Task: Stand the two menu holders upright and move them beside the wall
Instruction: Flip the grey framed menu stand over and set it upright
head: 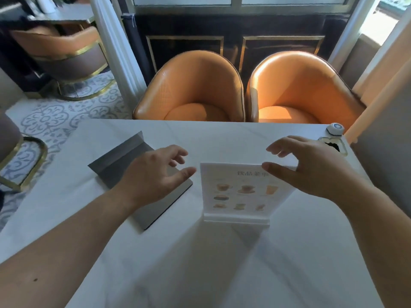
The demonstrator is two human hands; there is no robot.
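Note:
A clear menu holder (240, 192) with a drinks menu stands upright on its base at the middle of the white table (200, 263). A second menu holder (131, 165), grey, lies flat to its left with its base pointing away from me. My left hand (153, 176) hovers over the flat holder's near end, fingers spread, close to the upright holder's top left corner. My right hand (311, 165) is open at the upright holder's top right corner, thumb at or near its top edge. Neither hand grips anything.
Two orange chairs (193, 90) (302, 87) sit behind the table's far edge. A white call button (334, 129) and a small dish (333, 146) rest at the far right corner, beside the wall (382, 163) along the table's right side. Another chair (13, 156) stands at left.

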